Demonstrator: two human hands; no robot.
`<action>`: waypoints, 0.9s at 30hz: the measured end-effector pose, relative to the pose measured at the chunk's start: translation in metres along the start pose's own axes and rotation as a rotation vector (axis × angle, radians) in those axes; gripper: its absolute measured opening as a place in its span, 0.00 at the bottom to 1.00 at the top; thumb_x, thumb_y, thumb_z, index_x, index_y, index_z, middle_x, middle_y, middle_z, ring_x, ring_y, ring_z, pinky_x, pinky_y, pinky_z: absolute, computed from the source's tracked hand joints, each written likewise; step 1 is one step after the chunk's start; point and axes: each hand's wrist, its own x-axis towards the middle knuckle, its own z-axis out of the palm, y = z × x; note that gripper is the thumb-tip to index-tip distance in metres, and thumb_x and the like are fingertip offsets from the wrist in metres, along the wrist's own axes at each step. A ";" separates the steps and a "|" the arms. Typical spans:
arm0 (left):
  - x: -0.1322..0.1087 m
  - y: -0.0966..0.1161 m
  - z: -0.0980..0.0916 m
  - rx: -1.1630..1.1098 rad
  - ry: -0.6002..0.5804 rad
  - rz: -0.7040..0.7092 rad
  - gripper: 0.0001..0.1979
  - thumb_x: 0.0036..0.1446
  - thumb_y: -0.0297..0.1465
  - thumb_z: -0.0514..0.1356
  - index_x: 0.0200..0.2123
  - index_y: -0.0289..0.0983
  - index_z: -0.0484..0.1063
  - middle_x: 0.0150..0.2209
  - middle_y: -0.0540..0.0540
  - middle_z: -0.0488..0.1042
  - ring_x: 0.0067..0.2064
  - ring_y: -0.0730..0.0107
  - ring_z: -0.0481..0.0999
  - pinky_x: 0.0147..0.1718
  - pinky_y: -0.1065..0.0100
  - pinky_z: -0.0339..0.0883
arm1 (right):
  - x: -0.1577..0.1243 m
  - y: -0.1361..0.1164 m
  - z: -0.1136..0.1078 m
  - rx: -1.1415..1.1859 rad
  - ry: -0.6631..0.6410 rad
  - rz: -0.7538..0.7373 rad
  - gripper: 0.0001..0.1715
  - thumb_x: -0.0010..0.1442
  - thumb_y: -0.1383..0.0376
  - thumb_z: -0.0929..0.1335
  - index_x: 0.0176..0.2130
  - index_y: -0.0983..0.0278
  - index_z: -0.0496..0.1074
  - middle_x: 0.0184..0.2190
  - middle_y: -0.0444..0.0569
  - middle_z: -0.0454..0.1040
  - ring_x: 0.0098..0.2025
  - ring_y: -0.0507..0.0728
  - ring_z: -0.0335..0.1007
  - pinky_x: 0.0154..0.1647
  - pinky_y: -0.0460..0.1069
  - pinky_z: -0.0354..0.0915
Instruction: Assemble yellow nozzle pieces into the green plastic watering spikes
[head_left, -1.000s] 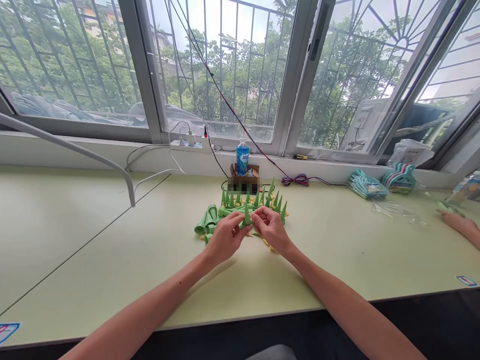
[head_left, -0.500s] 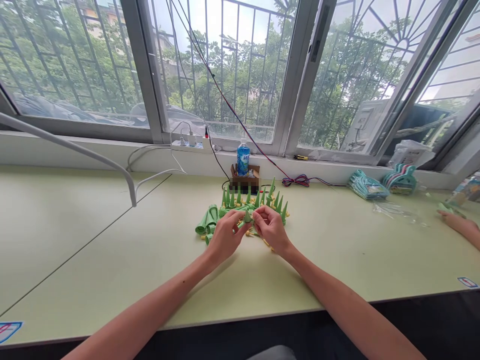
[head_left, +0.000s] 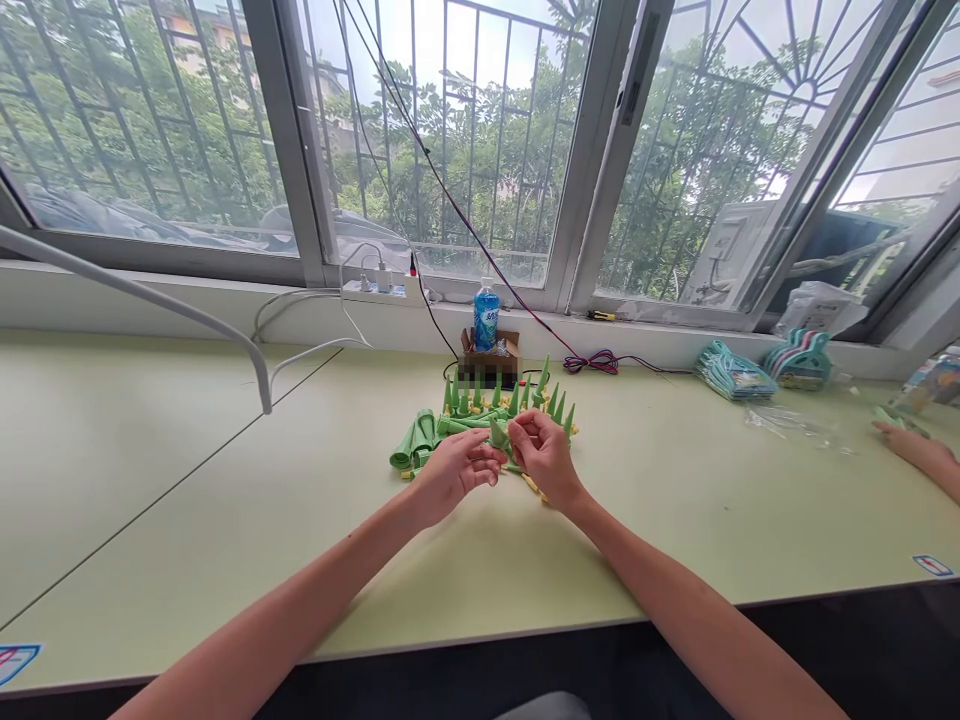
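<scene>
Between my hands is a small green cone [head_left: 497, 435], its tip pointing up. My right hand [head_left: 546, 455] pinches it at its right side with thumb and fingertips. Just left of the cone is my left hand [head_left: 457, 475], its fingers loosely spread and holding nothing that I can see. Behind the hands, several green cones [head_left: 478, 397] stand upright in a row among small yellow pieces. Larger hollow green cone-shaped pieces [head_left: 405, 452] lie to the left. Some yellow sticks [head_left: 531, 484] lie below my right hand, which partly hides the pile.
A blue-liquid bottle [head_left: 487, 318] stands in a small brown box [head_left: 510, 352] behind the cones. Coiled cable [head_left: 592, 361] lies right of it. Bundled teal items [head_left: 735, 370] and clear plastic bags are farther right. Another person's hand [head_left: 907, 443] rests at the right edge.
My left hand has let go of the cone and drawn slightly down and left, its fingers loosening. My right hand keeps the cone in nearly the same place.
</scene>
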 end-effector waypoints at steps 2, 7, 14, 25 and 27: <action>0.000 -0.001 -0.002 -0.022 -0.004 -0.014 0.10 0.56 0.32 0.62 0.31 0.32 0.66 0.27 0.43 0.74 0.26 0.75 0.72 0.25 0.73 0.68 | -0.001 0.000 0.000 -0.037 -0.022 -0.012 0.15 0.61 0.55 0.67 0.32 0.63 0.64 0.21 0.39 0.62 0.19 0.47 0.54 0.17 0.43 0.52; -0.001 -0.002 -0.005 0.009 -0.047 0.006 0.13 0.53 0.36 0.66 0.33 0.31 0.70 0.27 0.44 0.73 0.26 0.77 0.71 0.25 0.75 0.67 | -0.002 -0.001 0.000 -0.059 -0.045 -0.018 0.14 0.61 0.56 0.66 0.31 0.63 0.63 0.22 0.40 0.63 0.19 0.47 0.52 0.18 0.43 0.53; -0.003 0.001 -0.003 0.073 -0.050 0.018 0.15 0.53 0.39 0.66 0.35 0.32 0.70 0.26 0.47 0.72 0.25 0.79 0.69 0.25 0.76 0.66 | -0.003 -0.001 0.000 -0.043 -0.062 -0.004 0.14 0.60 0.55 0.67 0.31 0.62 0.63 0.21 0.40 0.62 0.19 0.47 0.52 0.18 0.43 0.52; -0.006 -0.003 -0.001 0.308 -0.026 0.260 0.19 0.50 0.40 0.67 0.39 0.33 0.68 0.24 0.50 0.72 0.24 0.75 0.70 0.23 0.71 0.67 | -0.002 -0.003 0.000 -0.026 -0.071 0.028 0.17 0.59 0.53 0.67 0.30 0.62 0.62 0.20 0.39 0.62 0.18 0.47 0.52 0.17 0.44 0.51; -0.007 -0.003 0.000 0.347 -0.010 0.303 0.20 0.50 0.40 0.67 0.39 0.34 0.67 0.23 0.51 0.70 0.24 0.74 0.70 0.23 0.70 0.67 | -0.002 -0.004 0.001 -0.006 -0.072 0.042 0.17 0.59 0.53 0.67 0.30 0.62 0.62 0.21 0.39 0.63 0.18 0.47 0.53 0.17 0.44 0.52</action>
